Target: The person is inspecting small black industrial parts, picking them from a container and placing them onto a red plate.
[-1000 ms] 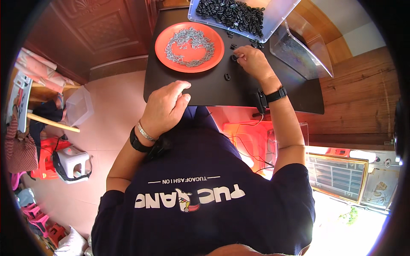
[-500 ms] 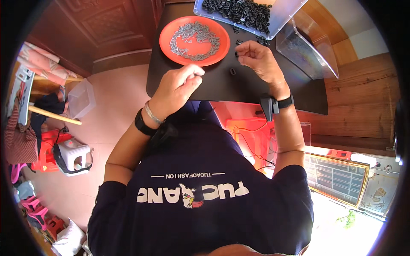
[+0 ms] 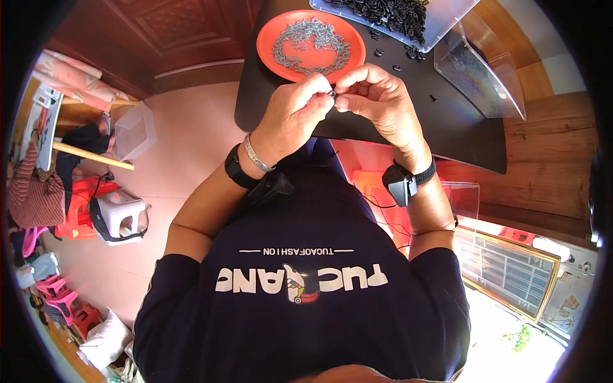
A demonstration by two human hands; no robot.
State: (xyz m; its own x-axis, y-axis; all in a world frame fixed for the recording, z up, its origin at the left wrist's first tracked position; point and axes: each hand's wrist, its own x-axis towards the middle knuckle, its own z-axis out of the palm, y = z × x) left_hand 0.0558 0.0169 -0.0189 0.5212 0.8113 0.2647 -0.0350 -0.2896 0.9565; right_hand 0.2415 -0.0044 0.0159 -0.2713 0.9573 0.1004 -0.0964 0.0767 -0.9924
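My left hand (image 3: 297, 112) and my right hand (image 3: 383, 105) meet over the near edge of the dark table, fingertips almost touching. A small black plastic piece (image 3: 332, 94) sits between them, pinched by my right thumb and fingers. My left thumb and forefinger are pressed together right against it; whatever they hold is hidden. Just beyond my hands lies a round red plate (image 3: 271, 57) with many small grey metal pins or screws (image 3: 319, 32) spread in a ring. To its right, a clear plastic bin (image 3: 440, 32) holds a heap of similar black pieces (image 3: 399, 19).
Loose black pieces (image 3: 397, 67) lie beside the bin, and a small dark bit (image 3: 433, 98) rests farther right. A clear tray (image 3: 479, 73) leans at the table's right side near a wooden panel (image 3: 543, 143). Stools (image 3: 121, 217) stand on the floor at left.
My hands have come together from apart, the right one moving left with the black piece. My left hand has risen closer to the plate. The whole view has shifted slightly.
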